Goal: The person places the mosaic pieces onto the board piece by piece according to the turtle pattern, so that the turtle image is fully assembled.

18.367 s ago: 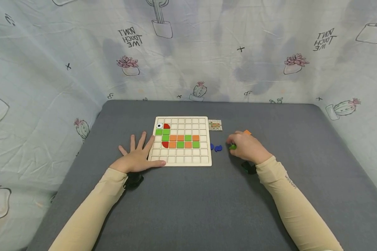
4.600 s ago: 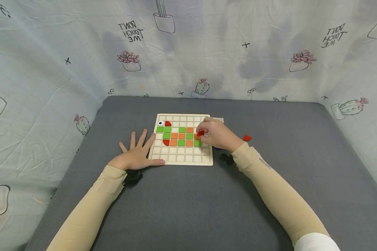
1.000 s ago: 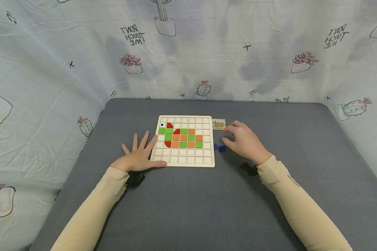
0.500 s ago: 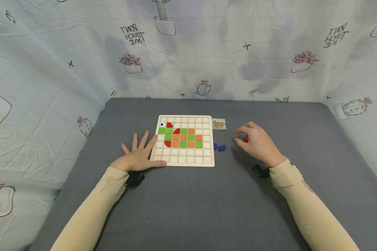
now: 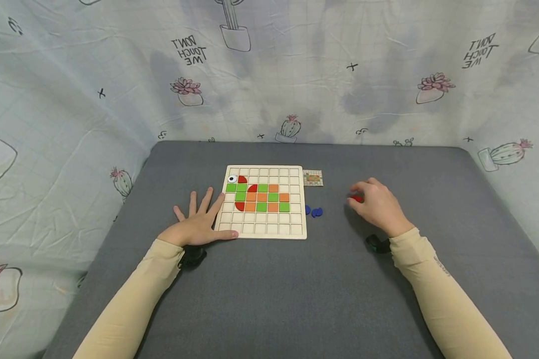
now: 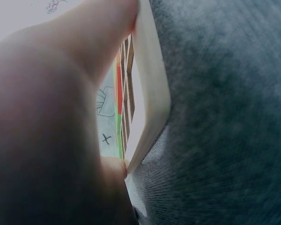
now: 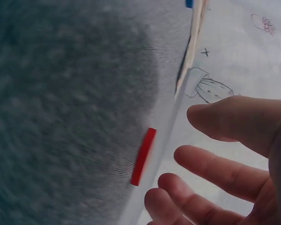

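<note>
A wooden grid board (image 5: 260, 229) lies on the grey table, with red, orange and green tiles and an eye tile (image 5: 232, 179) set in its squares. My left hand (image 5: 197, 224) rests at the board's left edge, fingers spread and the thumb over its near corner. Right of the board, my right hand (image 5: 379, 207) hovers around a red piece (image 7: 144, 157) that lies on the table. In the right wrist view, thumb and fingers are apart and do not touch this piece. The head view shows the same red piece (image 5: 358, 198) partly hidden by the hand.
Small blue pieces (image 5: 317, 212) lie just right of the board, one against its edge. A small pattern card (image 5: 313, 178) sits by the board's upper right corner. A cloth with cactus drawings (image 5: 287, 75) hangs behind the table.
Over the last second my right hand has moved right, away from the blue pieces, to the red piece. Compared with earlier frames, the board holds more tiles, including another red one. The left hand stays put.
</note>
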A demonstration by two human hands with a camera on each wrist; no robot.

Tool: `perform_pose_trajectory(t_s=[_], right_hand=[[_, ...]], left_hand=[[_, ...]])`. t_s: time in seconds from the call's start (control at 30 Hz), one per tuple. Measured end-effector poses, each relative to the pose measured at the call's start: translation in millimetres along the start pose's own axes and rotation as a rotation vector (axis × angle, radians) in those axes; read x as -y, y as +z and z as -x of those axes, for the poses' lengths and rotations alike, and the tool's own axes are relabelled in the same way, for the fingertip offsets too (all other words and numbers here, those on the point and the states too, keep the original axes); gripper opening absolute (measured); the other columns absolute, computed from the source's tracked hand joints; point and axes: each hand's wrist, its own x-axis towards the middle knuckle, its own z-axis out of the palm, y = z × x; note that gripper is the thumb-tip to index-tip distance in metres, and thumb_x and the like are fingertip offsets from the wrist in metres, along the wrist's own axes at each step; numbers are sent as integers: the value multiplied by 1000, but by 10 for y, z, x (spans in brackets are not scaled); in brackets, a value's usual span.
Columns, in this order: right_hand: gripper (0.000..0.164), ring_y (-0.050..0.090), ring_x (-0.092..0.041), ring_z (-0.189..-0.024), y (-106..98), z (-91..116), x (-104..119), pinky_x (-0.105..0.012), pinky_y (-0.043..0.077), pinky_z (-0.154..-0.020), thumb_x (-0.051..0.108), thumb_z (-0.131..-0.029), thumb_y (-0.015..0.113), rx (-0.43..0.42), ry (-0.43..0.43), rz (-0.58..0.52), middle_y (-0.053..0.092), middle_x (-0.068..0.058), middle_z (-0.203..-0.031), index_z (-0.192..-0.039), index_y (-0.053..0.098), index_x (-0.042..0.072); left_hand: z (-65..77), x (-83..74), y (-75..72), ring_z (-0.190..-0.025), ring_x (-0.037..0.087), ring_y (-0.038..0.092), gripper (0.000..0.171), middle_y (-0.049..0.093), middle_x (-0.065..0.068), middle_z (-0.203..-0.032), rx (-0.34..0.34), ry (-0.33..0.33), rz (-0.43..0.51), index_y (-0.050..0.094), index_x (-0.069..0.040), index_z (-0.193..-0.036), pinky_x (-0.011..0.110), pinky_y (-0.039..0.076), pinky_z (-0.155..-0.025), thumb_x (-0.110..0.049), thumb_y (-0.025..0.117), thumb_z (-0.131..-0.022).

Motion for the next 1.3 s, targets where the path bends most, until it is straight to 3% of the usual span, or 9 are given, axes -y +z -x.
perform_pose_trajectory(t_s=[0.3, 0.87, 1.3], right_hand=[[36, 64, -36, -90, 61, -17, -54, -52, 55, -74, 20, -98, 72, 63, 37, 17, 61, -24, -109, -125, 70, -4], [16, 58, -31, -84, 100, -35, -66, -47, 50, -74, 8, -95, 71, 85, -36, -4, 62, -21, -105, -108, 74, -2], [16, 59, -27, -84, 92, -39, -68, -44, 50, -75, 0, -92, 67, 101, -63, -21, 63, -18, -103, -105, 75, -1]], left_hand=[[-3, 22, 13, -151, 56, -29, 129, -20, 18, -173, -4, 12, 22, -4, -22, -169, 89, -20, -99, -90, 59, -79], [-26, 39, 33, -152, 54, -28, 128, -20, 17, -173, -10, -10, 6, -3, -22, -169, 89, -17, -102, -85, 63, -80], [-80, 94, 64, -152, 50, -32, 128, -24, 12, -173, 1, -12, 23, -6, -25, -169, 88, -20, -101, -87, 62, -79]])
